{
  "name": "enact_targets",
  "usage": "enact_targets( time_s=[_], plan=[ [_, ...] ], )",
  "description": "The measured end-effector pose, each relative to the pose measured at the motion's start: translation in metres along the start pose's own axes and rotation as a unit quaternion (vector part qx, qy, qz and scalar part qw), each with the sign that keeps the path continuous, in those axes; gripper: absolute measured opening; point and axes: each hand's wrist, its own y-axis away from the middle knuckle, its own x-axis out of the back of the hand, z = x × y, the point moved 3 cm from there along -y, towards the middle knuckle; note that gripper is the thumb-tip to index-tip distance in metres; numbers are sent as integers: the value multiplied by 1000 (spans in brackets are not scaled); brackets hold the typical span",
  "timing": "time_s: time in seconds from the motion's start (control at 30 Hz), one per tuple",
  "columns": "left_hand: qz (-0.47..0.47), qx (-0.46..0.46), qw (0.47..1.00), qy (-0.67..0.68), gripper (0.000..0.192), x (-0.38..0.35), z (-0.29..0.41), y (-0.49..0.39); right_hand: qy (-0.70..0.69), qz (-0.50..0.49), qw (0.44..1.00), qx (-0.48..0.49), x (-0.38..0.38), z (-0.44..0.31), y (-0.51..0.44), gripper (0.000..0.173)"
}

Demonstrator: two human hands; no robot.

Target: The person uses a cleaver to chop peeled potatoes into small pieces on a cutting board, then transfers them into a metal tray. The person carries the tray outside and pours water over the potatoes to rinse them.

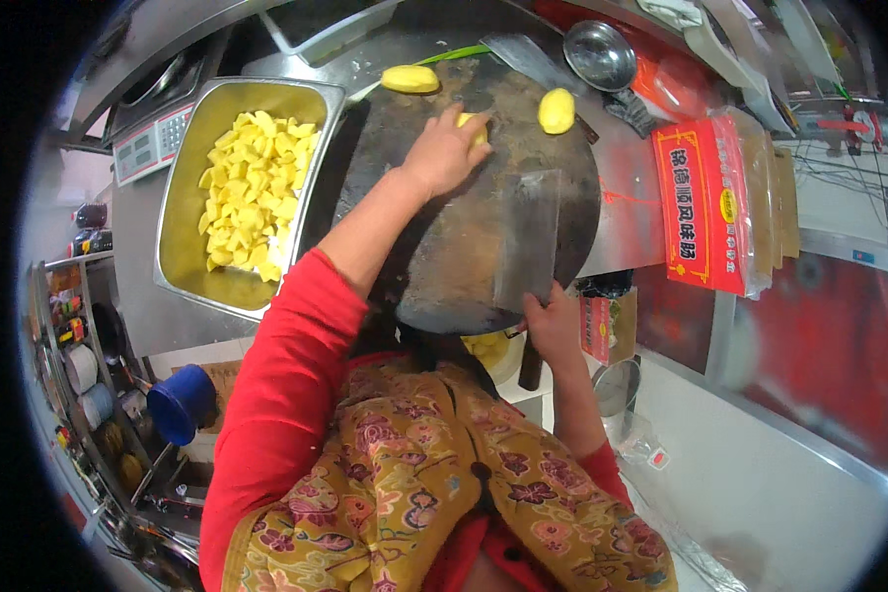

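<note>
My left hand (444,152) has its fingers around a peeled potato (473,127) on the round chopping board (444,259); the hand partly hides it. My right hand (551,318) grips a cleaver (530,237) by its dark handle, with the wide blade over the board's right part. Two more peeled potatoes, one at the back left (411,78) and one at the back right (556,111), lie on the board. A second cleaver (525,59) lies at the board's far edge. Left of the board, a deep steel pan (170,222) holds many cut potato chunks (255,185).
A digital scale (152,144) stands behind the pan on the left. A steel bowl (599,55) and a dark knitted glove (631,111) are at the back right, near a red printed box (703,207). Under the board's near edge is a container of potatoes (488,348). A blue bucket (181,403) is lower left.
</note>
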Motion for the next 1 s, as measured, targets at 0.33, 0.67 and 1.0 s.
enact_targets(
  time_s=[0.33,0.67,1.0],
  plan=[
    [34,27,981,187,54,-43,4,118,22,7,998,65,4,-10,-2,17],
    [108,114,953,259,65,-52,-6,128,162,-2,971,175,-21,-45,15,15],
    [118,79,949,282,64,-63,-13,125,265,-16,940,217,-30,-57,9,23]
  ],
)
